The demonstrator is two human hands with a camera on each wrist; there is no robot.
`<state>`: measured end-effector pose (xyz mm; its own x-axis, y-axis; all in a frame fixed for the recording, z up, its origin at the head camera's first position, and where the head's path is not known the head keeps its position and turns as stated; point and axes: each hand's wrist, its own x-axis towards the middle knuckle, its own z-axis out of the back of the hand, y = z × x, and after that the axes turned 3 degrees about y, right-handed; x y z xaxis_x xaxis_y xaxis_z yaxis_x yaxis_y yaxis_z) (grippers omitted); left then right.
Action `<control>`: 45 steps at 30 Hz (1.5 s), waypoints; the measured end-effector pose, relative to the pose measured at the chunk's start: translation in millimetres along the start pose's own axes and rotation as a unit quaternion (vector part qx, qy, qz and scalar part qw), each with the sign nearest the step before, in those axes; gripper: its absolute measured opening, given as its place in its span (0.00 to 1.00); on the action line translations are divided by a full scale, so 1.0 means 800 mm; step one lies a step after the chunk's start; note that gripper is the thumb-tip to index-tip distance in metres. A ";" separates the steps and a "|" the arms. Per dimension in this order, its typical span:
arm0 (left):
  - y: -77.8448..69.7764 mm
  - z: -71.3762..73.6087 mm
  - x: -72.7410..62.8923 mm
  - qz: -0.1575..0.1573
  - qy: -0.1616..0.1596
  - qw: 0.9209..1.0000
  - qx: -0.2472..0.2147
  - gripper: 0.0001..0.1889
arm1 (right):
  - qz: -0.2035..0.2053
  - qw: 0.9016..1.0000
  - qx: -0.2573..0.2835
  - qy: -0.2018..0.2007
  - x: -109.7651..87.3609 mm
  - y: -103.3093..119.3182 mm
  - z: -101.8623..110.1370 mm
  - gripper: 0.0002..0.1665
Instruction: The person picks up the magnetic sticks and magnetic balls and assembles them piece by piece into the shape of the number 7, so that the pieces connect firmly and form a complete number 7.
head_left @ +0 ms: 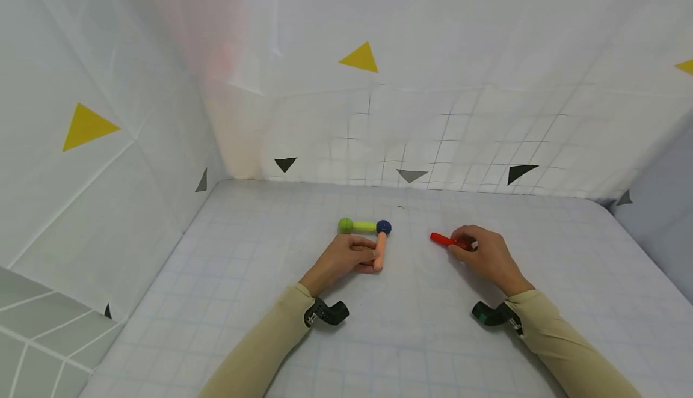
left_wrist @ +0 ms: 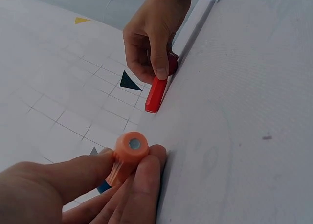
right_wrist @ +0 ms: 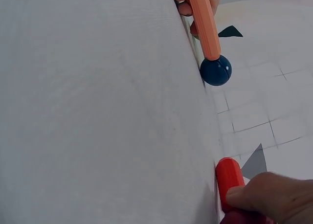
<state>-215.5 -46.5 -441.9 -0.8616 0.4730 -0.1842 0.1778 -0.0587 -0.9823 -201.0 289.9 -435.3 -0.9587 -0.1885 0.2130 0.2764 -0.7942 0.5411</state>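
My left hand (head_left: 343,255) pinches an orange magnetic rod (head_left: 381,247) between thumb and fingers. The rod's far end meets a dark blue ball (head_left: 383,226). From that ball a yellow-green rod (head_left: 364,227) runs left to a green ball (head_left: 345,225), forming a corner on the table. A round metal disc shows in the orange rod's near end in the left wrist view. To the right, my right hand (head_left: 487,255) grips a red rod (head_left: 442,239), its free end pointing left. A dark red ball (left_wrist: 173,63) sits at the rod's other end, partly hidden by the fingers.
A white cloth with a faint grid covers the table (head_left: 390,338). White sheeting (head_left: 303,115) with yellow and dark triangles rises behind it and on the left. A dark wrist camera (head_left: 327,312) is strapped over the left sleeve, another (head_left: 495,314) over the right.
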 end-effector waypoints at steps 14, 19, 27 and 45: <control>-0.002 0.003 -0.001 0.003 -0.024 0.998 0.065 0.17 | -0.024 1.000 -0.002 0.018 0.007 -0.003 -0.004 0.12; -0.003 0.004 -0.001 0.002 -0.028 0.996 0.080 0.17 | -0.008 1.000 -0.003 0.026 0.009 -0.007 -0.005 0.13; -0.002 0.003 -0.002 0.005 -0.008 1.000 0.024 0.18 | 0.019 0.998 -0.009 0.058 0.015 -0.018 0.004 0.16; -0.002 0.002 0.001 0.001 -0.005 0.999 0.032 0.18 | 0.118 0.984 -0.009 0.130 0.029 -0.031 0.020 0.36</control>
<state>-217.0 -47.7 -440.6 -0.8662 0.4639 -0.1856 0.1483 -0.1161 -0.9821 -229.0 314.6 -431.2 -0.8531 -0.5089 0.1151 0.4950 -0.7197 0.4869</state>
